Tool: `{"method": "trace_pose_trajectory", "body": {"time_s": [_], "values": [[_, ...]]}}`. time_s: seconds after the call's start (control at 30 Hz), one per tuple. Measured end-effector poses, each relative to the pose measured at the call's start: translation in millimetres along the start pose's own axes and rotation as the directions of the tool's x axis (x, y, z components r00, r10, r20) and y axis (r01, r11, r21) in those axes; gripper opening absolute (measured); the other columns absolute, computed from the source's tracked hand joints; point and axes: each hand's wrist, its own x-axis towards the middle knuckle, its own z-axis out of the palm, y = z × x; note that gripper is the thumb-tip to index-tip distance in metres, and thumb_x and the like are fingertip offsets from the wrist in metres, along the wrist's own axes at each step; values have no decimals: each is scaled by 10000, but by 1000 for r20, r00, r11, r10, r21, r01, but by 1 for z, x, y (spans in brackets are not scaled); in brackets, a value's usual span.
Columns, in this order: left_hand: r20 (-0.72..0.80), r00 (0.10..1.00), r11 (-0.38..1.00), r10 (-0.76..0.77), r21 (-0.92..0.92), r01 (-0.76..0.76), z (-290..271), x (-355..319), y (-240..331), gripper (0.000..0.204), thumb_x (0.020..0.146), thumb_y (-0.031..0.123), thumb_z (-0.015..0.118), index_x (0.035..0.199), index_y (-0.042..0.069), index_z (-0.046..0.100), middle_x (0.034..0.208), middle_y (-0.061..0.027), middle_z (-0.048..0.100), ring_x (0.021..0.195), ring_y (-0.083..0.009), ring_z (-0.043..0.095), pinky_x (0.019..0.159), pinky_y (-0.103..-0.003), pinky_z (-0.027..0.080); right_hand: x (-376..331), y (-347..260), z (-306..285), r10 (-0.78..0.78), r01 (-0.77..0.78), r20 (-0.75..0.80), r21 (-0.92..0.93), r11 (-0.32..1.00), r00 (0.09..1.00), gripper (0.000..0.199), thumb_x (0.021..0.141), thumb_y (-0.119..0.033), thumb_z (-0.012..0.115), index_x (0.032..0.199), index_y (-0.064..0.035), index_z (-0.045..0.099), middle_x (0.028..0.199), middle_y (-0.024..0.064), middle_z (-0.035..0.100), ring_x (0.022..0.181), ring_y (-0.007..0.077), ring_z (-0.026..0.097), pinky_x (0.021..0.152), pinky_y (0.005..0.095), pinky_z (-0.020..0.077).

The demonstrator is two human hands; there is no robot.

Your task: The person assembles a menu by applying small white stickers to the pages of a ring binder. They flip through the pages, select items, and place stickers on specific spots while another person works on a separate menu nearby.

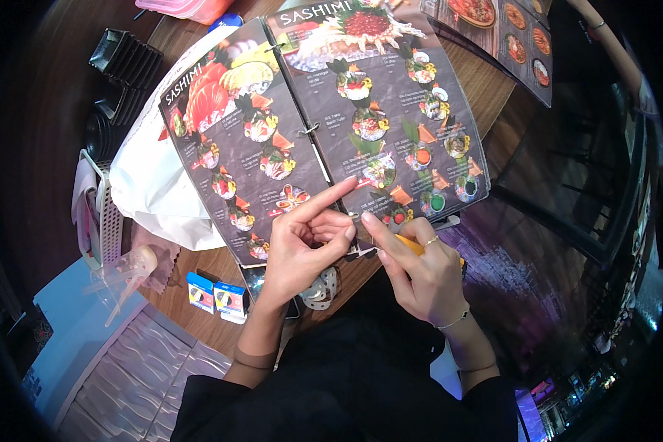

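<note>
- In the head view, the open menu (324,110) lies slightly turned in front of the person, its dark, glossy pages printed with colourful food pictures and joined by metal rings (309,129) along the spine.
- The left hand (306,247) is over the menu's lower edge, near the spine, index finger stretched out above the right page and the other fingers bent; I cannot tell whether the fingertip touches the paper.
- The right hand (420,276), with a thin ring and a bracelet, is at the menu's lower right edge, fingers spread and partly bent. The two hands are close but apart; whether the right one grips anything is unclear.
- Under the menu is a brown wood-grain table (171,306). Beyond its lower left is a pale panel (125,376) with a wavy relief; to its right, a dark chair (567,184).
- Left of the menu sits a crumpled white bag (166,191), smooth and thin, partly beneath it; farther left, a perforated white basket (110,214) and stacked black trays (129,66).
- Below the menu's lower left corner are small blue-and-white boxes (217,295).
- Past its upper right corner lies a second menu (497,44), with another person's arm (619,48) beyond.
- Both hands hide part of the menu's lower edge; a yellow thing (411,244) shows behind the right fingers.
</note>
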Motion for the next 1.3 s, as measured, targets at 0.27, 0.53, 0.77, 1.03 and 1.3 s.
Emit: {"method": "trace_pose_trajectory", "body": {"time_s": [0.27,0.53,0.77,1.03,1.3], "values": [[-11,1000,1000,7,-21,-8,2,0,1,553,843,-80,618,1376,-10,486,903,-26,679,794,-17,600,720,-157,482,5,-6,-12,64,-66,155,9,998,986,455,887,-100,593,1330,-200,574,888,128,514,696,272,622,586,374,502],[-14,1000,1000,18,-23,-18,2,-1,-3,553,842,-75,626,1374,-12,488,896,-19,679,788,-19,603,726,-161,484,3,-10,-6,183,-213,165,192,958,969,414,924,-104,549,1329,-184,578,813,94,483,633,234,549,572,361,455],[-20,1000,1000,22,-13,-23,2,-2,-2,541,844,-64,642,1364,-7,502,887,-7,674,781,-7,595,712,-146,475,5,-12,-6,239,-292,191,331,897,952,380,952,-101,519,1328,-131,571,797,94,474,664,193,518,625,317,442],[-47,997,998,59,30,-58,6,-5,-2,515,846,-58,650,1343,-10,521,883,-5,658,762,-10,584,692,-153,472,-3,5,-5,206,-237,118,555,798,971,450,948,-106,488,1392,-35,471,862,50,526,695,127,503,647,245,433],[-99,975,921,199,358,-152,14,-11,6,267,840,-32,672,1100,-30,610,853,-35,654,753,-52,602,675,-189,479,-33,11,12,597,-270,-97,826,494,796,147,909,-91,627,1029,-36,563,706,-57,464,569,-1,401,487,165,308]]}}
